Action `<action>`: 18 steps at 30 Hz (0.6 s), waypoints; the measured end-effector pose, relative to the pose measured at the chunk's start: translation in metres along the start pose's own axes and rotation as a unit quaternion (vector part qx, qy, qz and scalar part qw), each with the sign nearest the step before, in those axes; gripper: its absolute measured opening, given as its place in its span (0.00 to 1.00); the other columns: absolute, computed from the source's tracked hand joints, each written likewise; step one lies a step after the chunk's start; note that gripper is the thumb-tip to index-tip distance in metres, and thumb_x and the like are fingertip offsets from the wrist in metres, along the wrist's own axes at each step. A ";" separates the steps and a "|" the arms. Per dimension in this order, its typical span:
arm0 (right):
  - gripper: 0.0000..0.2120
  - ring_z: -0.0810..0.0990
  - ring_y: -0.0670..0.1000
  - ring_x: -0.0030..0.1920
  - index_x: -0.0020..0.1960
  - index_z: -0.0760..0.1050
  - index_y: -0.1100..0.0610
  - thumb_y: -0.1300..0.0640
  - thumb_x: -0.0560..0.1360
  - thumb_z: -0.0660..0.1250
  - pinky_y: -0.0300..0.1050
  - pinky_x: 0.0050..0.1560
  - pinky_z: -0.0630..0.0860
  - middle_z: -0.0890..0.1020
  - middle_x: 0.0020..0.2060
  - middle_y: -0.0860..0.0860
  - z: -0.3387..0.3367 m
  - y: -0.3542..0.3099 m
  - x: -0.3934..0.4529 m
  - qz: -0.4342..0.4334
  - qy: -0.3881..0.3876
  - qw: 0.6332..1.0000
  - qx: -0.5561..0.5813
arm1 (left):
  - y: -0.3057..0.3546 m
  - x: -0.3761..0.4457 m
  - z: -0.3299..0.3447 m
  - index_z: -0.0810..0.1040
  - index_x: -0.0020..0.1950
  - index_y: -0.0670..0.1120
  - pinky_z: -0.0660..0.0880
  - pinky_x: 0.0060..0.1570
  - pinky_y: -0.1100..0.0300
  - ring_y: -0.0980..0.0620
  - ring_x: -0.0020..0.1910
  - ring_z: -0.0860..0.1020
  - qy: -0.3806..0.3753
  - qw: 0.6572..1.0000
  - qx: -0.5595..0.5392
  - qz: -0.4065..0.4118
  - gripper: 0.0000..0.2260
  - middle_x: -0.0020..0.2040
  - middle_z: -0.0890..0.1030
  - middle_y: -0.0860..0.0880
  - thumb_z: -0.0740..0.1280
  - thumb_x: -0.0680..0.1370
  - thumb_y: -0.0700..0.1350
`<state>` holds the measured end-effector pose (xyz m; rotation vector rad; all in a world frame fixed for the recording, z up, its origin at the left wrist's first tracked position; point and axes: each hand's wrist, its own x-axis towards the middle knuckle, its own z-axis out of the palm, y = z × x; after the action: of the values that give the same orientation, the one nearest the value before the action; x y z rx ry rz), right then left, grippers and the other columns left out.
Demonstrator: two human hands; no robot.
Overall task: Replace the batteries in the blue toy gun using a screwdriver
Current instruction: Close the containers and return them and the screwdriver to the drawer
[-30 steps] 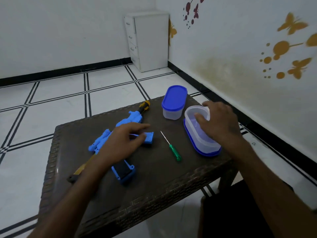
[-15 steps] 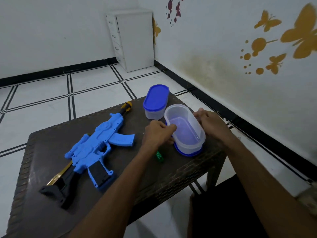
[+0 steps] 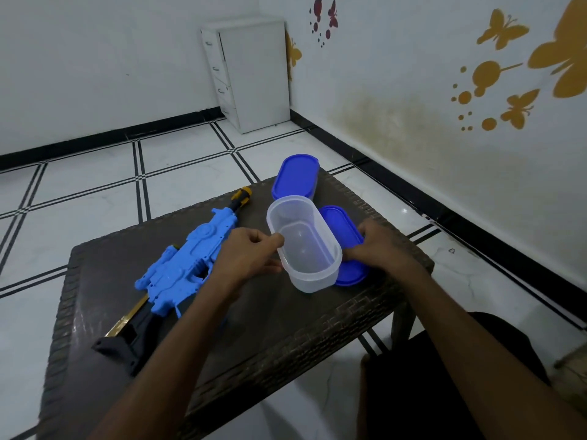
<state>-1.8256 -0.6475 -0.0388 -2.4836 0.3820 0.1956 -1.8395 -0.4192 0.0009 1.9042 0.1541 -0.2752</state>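
Your left hand holds the clear open container at its near-left rim; the thumb and fingers are curled and pinch the rim. The container looks lifted and tilted a little, and you can see no objects inside it. Your right hand is just beside the container on the other side. Its fingers are bent and press on the blue lid that lies flat on the tabletop, partly behind the container. Whether this grip really closes around the lid edge, I cannot tell.

The blue toy gun lies on its side on the left part of the tabletop, apart from both hands. Its orange-black muzzle points to the far edge and its black stock points to the near-left corner. Your left forearm covers part of its handle area.

A second container with a blue lid on it stands at the far edge of the tabletop, just behind the clear one.
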 end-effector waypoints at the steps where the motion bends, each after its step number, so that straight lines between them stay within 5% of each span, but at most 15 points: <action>1: 0.22 0.75 0.50 0.45 0.55 0.70 0.54 0.47 0.68 0.75 0.45 0.43 0.74 0.75 0.48 0.51 -0.006 0.002 -0.001 0.003 -0.005 0.999 0.038 | 0.000 0.001 0.003 0.79 0.41 0.41 0.82 0.38 0.57 0.50 0.38 0.85 0.000 1.000 -0.003 0.001 0.08 0.41 0.85 0.44 0.69 0.77 0.45; 5: 0.10 0.76 0.49 0.41 0.55 0.69 0.55 0.59 0.75 0.66 0.45 0.40 0.75 0.76 0.48 0.53 -0.033 0.009 -0.016 -0.029 0.053 0.988 0.141 | 0.000 0.006 0.021 0.79 0.41 0.41 0.83 0.41 0.55 0.50 0.36 0.85 -0.016 1.000 -0.002 -0.004 0.09 0.37 0.85 0.45 0.70 0.76 0.45; 8: 0.09 0.76 0.51 0.40 0.57 0.66 0.54 0.59 0.79 0.60 0.44 0.38 0.74 0.74 0.45 0.53 -0.051 0.002 -0.031 -0.062 0.019 0.984 0.166 | 0.001 0.011 0.041 0.79 0.44 0.42 0.83 0.45 0.53 0.50 0.37 0.85 -0.050 0.999 -0.002 -0.014 0.07 0.38 0.85 0.45 0.70 0.77 0.46; 13: 0.15 0.76 0.52 0.41 0.63 0.60 0.46 0.52 0.79 0.60 0.47 0.43 0.73 0.74 0.51 0.52 -0.049 -0.009 -0.037 -0.103 -0.038 0.991 0.079 | 0.000 0.017 0.069 0.78 0.50 0.41 0.81 0.51 0.47 0.47 0.41 0.85 -0.086 0.995 -0.038 -0.032 0.09 0.43 0.85 0.43 0.70 0.76 0.46; 15: 0.19 0.76 0.50 0.41 0.65 0.60 0.45 0.48 0.77 0.63 0.46 0.41 0.74 0.73 0.53 0.52 -0.038 -0.006 -0.035 -0.129 -0.013 0.991 0.019 | -0.001 0.018 0.072 0.77 0.52 0.41 0.81 0.51 0.46 0.47 0.42 0.85 -0.088 0.994 -0.050 -0.033 0.10 0.44 0.85 0.43 0.69 0.77 0.47; 18: 0.25 0.77 0.54 0.51 0.65 0.60 0.41 0.36 0.72 0.64 0.55 0.53 0.78 0.76 0.56 0.53 -0.021 0.001 -0.033 -0.168 0.066 0.982 -0.054 | -0.001 0.019 0.069 0.73 0.56 0.43 0.82 0.47 0.50 0.46 0.44 0.85 -0.093 0.988 -0.110 -0.052 0.12 0.50 0.83 0.41 0.65 0.80 0.50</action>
<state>-1.8559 -0.6537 -0.0148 -2.6306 -0.0003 -0.0889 -1.8295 -0.4840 -0.0277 1.6453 0.1524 -0.4844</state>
